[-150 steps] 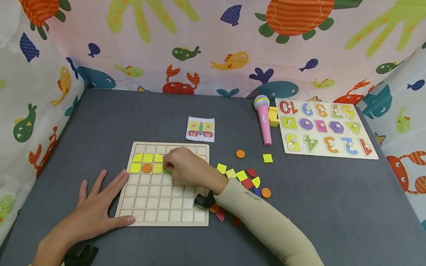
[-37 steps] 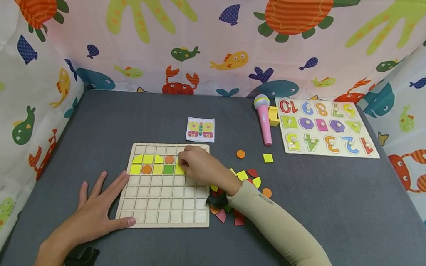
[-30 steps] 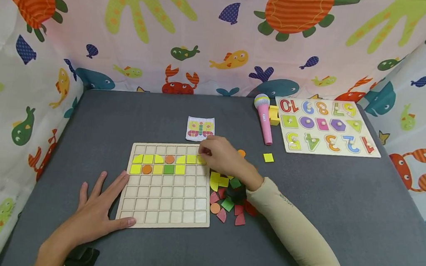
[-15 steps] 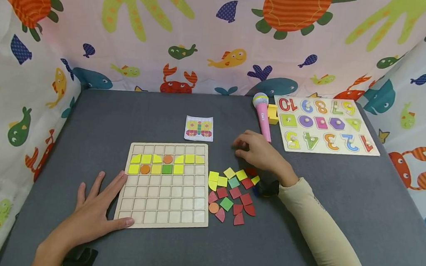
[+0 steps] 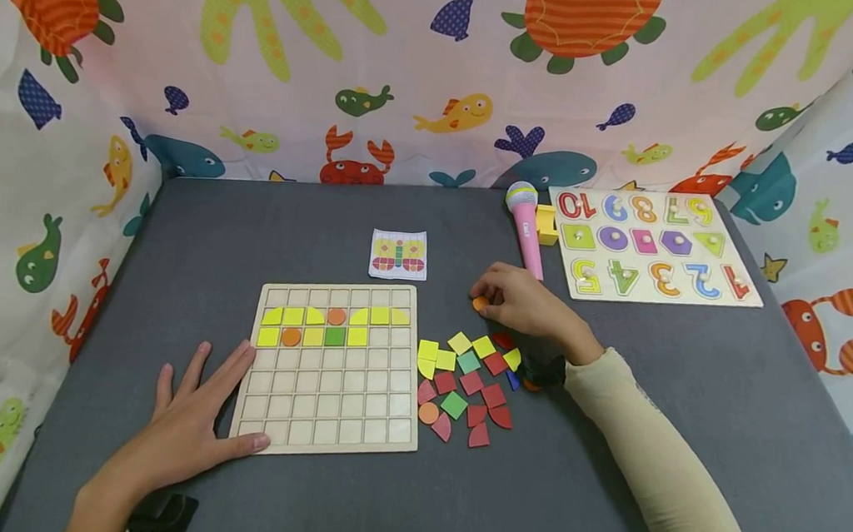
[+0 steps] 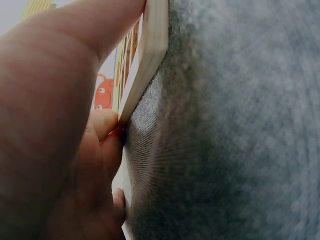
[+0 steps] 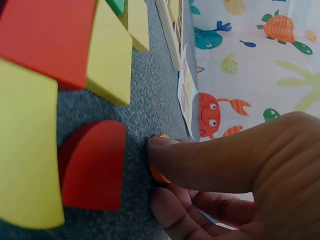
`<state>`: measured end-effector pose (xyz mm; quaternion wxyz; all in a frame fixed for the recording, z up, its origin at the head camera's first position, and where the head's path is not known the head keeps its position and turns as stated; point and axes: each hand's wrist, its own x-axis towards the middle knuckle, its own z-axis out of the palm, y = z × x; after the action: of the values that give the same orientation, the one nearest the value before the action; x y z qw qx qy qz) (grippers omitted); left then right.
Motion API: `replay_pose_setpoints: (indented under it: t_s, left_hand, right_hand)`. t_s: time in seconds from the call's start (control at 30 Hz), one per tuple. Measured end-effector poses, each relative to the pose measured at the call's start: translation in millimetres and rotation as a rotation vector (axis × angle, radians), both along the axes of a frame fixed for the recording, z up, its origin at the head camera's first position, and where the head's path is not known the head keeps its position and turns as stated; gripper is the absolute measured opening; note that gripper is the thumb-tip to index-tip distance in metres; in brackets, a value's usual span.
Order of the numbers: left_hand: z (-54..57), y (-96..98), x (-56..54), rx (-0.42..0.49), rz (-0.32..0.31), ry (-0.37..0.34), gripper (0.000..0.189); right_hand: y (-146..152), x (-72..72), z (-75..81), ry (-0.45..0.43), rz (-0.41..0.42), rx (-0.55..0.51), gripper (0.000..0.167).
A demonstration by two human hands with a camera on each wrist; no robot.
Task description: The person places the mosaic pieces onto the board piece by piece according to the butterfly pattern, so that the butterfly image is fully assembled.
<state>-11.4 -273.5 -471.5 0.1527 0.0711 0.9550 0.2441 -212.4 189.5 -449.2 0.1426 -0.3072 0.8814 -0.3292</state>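
My right hand (image 5: 517,300) pinches an orange round tile (image 5: 479,304) between thumb and fingers, low over the cloth; in the right wrist view the thumb covers much of the orange tile (image 7: 158,172). My left hand (image 5: 192,419) lies spread at the left side of a wooden grid board (image 5: 320,412), its thumb on the near corner and fingertips at the left edge. Two rows of the board hold yellow tiles, two orange rounds and a green square (image 5: 334,336). In the left wrist view, thumb and fingers touch the board's edge (image 6: 145,65).
Loose red, yellow, green and orange tiles (image 5: 471,384) lie right of the board. A butterfly pattern card (image 5: 398,255) is behind it. A pink toy microphone (image 5: 525,228), yellow block (image 5: 547,225) and number puzzle board (image 5: 657,249) stand at the back right, before a printed curtain.
My right hand has set yellow tiles and an orange round in the upper rows, then moved right and taken hold of another orange round tile. The left hand has stayed at the board.
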Motion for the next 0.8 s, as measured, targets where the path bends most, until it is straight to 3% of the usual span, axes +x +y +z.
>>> replay_pose_setpoints:
  t_s: [0.27, 0.57, 0.8]
  left_hand:
    - [-0.9, 0.8, 0.5, -0.023, 0.002, 0.013, 0.123]
    - [2.1, 0.4, -0.1, -0.018, -0.006, 0.019, 0.121]
    - [0.3, 0.4, 0.0, -0.017, -0.002, 0.013, 0.122]
  right_hand:
    - [1, 3.1, 1.1, 0.022, 0.001, -0.026, 0.014]
    - [-13, 1.7, 7.2, -0.047, -0.072, -0.147, 0.007]
    - [-49, 1.9, 9.6, -0.173, 0.014, -0.238, 0.009]
